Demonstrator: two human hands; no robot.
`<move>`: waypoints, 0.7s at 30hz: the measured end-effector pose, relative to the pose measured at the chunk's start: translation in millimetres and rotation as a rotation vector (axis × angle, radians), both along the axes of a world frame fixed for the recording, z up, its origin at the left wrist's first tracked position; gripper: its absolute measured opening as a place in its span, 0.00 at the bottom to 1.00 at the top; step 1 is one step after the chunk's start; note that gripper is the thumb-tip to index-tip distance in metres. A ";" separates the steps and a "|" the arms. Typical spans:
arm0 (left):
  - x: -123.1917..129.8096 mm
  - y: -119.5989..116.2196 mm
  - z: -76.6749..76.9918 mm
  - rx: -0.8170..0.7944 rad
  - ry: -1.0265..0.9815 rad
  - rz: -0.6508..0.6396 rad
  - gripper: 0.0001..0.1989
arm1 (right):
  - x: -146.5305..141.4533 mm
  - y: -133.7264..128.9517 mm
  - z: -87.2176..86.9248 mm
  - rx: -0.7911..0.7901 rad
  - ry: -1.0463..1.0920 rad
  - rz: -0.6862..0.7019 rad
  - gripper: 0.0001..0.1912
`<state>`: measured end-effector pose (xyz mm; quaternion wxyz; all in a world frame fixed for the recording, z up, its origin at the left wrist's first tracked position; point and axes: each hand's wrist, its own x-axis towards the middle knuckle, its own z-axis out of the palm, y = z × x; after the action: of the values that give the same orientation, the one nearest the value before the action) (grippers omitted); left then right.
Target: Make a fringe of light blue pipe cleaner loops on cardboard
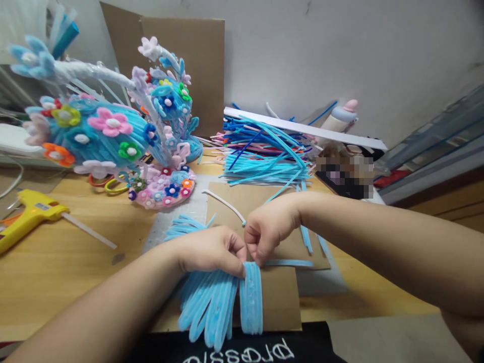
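Observation:
Light blue pipe cleaners [251, 302] are wrapped side by side around a brown cardboard piece [282, 297] at the front of the table. My left hand [217, 249] pinches the wrapped band near its upper edge. Close beside it, my right hand [272, 227] has its fingers pressed together at the top of the same band, on a pipe cleaner mostly hidden by the fingers. Looped light blue pipe cleaners [207, 307] fan out below and behind my left hand. A loose blue strand [289, 263] lies right of the band, and a white one [225, 204] lies behind my hands.
A yellow glue gun [32, 217] with a glue stick lies at the left. Flower-covered blue pipe-cleaner decorations [98, 131] stand behind it, near scissors [113, 186]. A pile of blue pipe cleaners [264, 151] lies at the back. A bottle [338, 118] stands by the wall.

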<state>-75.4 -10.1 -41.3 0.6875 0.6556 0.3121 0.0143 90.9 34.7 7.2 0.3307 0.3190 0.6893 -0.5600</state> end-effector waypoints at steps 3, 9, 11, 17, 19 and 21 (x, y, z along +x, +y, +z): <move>2.7 0.5 -3.8 0.005 0.021 0.064 0.05 | -9.6 -13.4 18.4 0.365 -0.055 0.115 0.04; 6.0 3.3 -5.6 -0.042 -0.058 0.323 0.09 | -9.2 -48.1 32.1 1.114 -0.158 0.099 0.07; 6.9 3.8 -4.1 -0.036 -0.057 0.438 0.10 | -0.9 -55.5 20.9 1.275 -0.051 0.030 0.08; 13.1 -0.6 -0.3 0.162 -0.058 0.713 0.11 | 13.5 -66.5 -28.7 1.212 0.442 -0.672 0.09; 15.6 -3.2 -0.5 0.226 -0.050 0.745 0.10 | 10.1 -65.8 -42.9 0.965 0.614 -1.030 0.08; 17.6 -5.3 -1.1 0.279 -0.037 0.763 0.09 | 4.6 -63.4 -53.1 0.684 0.743 -1.311 0.09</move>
<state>-57.8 -15.4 -42.4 0.5426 0.5794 0.5156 0.3225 95.5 -28.7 -45.9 -0.4279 0.5334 0.5601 -0.4676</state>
